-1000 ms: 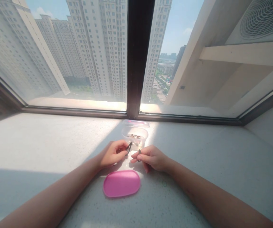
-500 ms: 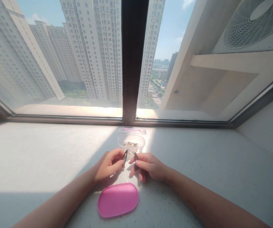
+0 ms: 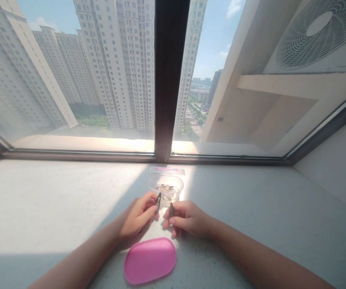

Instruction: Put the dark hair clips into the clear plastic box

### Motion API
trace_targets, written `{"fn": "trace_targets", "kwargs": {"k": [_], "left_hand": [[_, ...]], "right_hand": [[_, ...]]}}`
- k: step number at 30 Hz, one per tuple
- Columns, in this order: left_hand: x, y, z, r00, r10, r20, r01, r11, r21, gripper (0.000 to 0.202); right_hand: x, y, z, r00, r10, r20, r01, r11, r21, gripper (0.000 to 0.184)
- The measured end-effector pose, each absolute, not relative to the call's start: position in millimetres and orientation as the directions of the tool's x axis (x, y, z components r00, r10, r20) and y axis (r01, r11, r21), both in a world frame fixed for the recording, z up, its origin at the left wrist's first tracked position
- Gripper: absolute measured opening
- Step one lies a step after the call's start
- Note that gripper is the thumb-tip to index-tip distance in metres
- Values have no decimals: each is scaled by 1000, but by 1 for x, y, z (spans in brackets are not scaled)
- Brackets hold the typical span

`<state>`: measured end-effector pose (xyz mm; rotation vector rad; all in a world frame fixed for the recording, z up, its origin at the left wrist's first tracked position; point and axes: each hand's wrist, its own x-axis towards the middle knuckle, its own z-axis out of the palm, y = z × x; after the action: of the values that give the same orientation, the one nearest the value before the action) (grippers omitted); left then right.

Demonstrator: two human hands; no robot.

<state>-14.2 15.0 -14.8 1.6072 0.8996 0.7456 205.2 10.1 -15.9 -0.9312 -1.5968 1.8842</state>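
My left hand point(image 3: 139, 216) is closed, pinching a dark snap hair clip point(image 3: 158, 202) that points up and slightly right. A second dark hair clip point(image 3: 171, 210) stands upright between the thumb and fingers of my right hand point(image 3: 191, 218). The two clips are a short gap apart. Just beyond my hands is a clear plastic box point(image 3: 151, 183) with several small brownish clip-like pieces point(image 3: 166, 188) in it; their exact kind is hard to make out. Nearer to me, a pink oval lid point(image 3: 150, 261) lies on the sill below my hands.
A clear lid-like piece with a pink patch point(image 3: 167, 171) is behind the box, close to the window frame point(image 3: 221, 160). The pale speckled sill point(image 3: 55, 200) stretches to both sides. A wall point(image 3: 338, 160) bounds it on the right.
My right hand has dropped slightly, and its clip with it. Both hands keep hold of their clips. The whole view has tilted up a little, so the box and pink lid appear lower.
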Motion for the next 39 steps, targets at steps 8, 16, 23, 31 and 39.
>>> {"fn": "trace_targets", "kwargs": {"k": [8,16,23,31,39], "left_hand": [[-13,14,-15,501,865,-29,146,-52,988,14],[-6,10,-1,473,879,-52,127,-10,992,25],[-8,12,-11,454,890,-36,156,-39,987,21],[-14,13,-11,512,859,12,175,-118,978,17],[-12,11,2,533,846,5,234,-154,960,15]], "right_hand": [[204,9,-16,-653,745,-137,15,-168,-986,21],[204,8,-16,-666,732,-143,36,-160,-986,24],[204,7,-10,-651,747,-131,71,-112,-991,18],[204,6,-18,-646,753,-126,71,-105,-992,22],[203,4,-16,-624,769,-138,93,-102,-990,24]]}}
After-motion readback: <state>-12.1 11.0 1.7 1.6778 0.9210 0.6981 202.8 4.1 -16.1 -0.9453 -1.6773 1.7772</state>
